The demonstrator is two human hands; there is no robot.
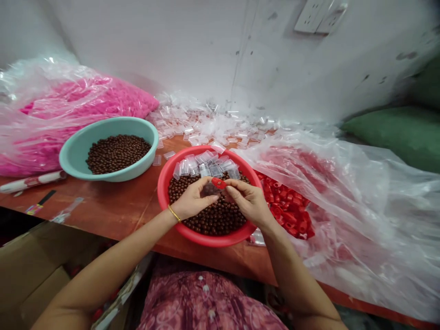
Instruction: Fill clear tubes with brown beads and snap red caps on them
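Note:
Both my hands meet over a red basin (pixel 165 224) full of small brown beads (pixel 213 222). My right hand (pixel 249 199) pinches a small red plastic cap (pixel 219 183) between thumb and fingertips. My left hand (pixel 194 198), a gold bracelet at its wrist, is closed beside the cap. Between its thumb and fingers is what looks like a see-through plastic tube (pixel 208 189), partly hidden. Several similar see-through tubes (pixel 216 170) lie on the beads at the basin's far side.
A light-blue basin (pixel 70 158) of brown beads stands at left, before a bag of pink pieces (pixel 103 98). A white marker (pixel 32 182) lies nearby. Loose see-through tubes (pixel 199 121) cover the back. Red caps (pixel 288 208) spill from a plastic bag (pixel 371 220) at right.

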